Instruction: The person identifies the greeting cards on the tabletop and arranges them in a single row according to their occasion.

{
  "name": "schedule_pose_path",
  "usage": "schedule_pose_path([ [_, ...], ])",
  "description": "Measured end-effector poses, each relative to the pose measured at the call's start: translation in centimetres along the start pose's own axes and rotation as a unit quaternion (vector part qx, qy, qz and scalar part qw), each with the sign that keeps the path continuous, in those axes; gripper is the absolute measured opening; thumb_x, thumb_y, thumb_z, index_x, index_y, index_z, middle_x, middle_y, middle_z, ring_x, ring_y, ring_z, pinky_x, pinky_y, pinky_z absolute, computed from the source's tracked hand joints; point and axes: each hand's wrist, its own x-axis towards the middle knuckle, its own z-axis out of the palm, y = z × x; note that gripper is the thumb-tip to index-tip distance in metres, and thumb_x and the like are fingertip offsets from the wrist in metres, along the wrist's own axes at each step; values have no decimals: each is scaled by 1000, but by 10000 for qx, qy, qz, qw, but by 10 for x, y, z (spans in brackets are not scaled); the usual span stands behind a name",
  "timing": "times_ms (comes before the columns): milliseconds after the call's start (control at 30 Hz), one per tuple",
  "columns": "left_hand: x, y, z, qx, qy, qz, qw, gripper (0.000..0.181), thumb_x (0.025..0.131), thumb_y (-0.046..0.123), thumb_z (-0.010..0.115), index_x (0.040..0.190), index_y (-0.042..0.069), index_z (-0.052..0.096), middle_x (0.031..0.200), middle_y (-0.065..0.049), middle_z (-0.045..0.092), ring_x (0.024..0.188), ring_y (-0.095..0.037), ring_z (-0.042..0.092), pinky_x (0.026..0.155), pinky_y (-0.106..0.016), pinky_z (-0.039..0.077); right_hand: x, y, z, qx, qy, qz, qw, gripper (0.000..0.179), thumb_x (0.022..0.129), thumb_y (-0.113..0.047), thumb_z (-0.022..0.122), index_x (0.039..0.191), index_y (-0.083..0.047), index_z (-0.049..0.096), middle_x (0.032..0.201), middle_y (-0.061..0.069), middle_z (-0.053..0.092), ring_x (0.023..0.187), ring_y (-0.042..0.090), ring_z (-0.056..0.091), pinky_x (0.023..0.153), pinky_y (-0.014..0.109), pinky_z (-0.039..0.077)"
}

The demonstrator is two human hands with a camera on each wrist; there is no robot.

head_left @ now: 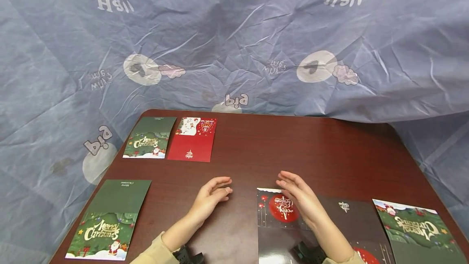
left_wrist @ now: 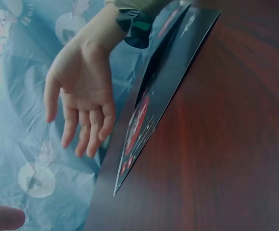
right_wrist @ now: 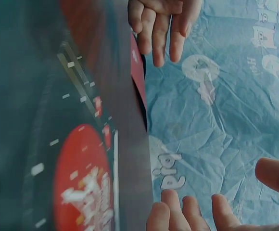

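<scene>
1. The left hand [head_left: 205,201] is raised over the brown table [head_left: 243,154], its fingers loosely bent, thumb apart from them.
2. The right hand [head_left: 304,201] faces it, well apart, fingers relaxed and slightly spread.
3. Under the right hand is a dark card with a red circle [head_left: 271,219]; just right of it lies a second dark card [head_left: 351,225].
4. Farther right of that hand is a green card [head_left: 421,227].
5. Left of the left hand lies another green card [head_left: 106,215]; beyond that hand, to its left, a red card [head_left: 190,146] sits beside a third green card [head_left: 146,137].
</scene>
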Motion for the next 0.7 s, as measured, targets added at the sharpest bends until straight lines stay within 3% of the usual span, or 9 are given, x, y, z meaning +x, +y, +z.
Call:
schedule_pose_path([
  [300, -9, -4, 18, -214, -303, -212, 9991, 40, 91, 5, 56, 126, -11, 47, 130, -29, 48, 109, -35, 56, 86, -38, 51, -27, 16, -30, -79, -8, -292, 9995, 55, 99, -21, 47, 140, 8, 25, 143, 23, 29, 118, 10, 50, 95, 22, 42],
  [533, -12, -8, 26, -293, -384, -290, 9984, 41, 91, 6, 56, 127, -11, 46, 131, -29, 47, 110, -35, 55, 86, -39, 50, -44, 26, -47, 50, 270, -614, 9977, 46, 100, -16, 47, 134, 10, 31, 126, -5, 52, 114, 8, 54, 91, 21, 45],
  [700, -16, -10, 29, -312, -475, -343, 9978, 43, 92, 7, 56, 128, -11, 44, 132, -29, 45, 113, -40, 53, 88, -41, 50, -51, 31, -54, -18, 377, -629, 9973, 47, 100, -17, 45, 135, 12, 29, 128, -4, 51, 114, 5, 54, 89, 20, 46],
])
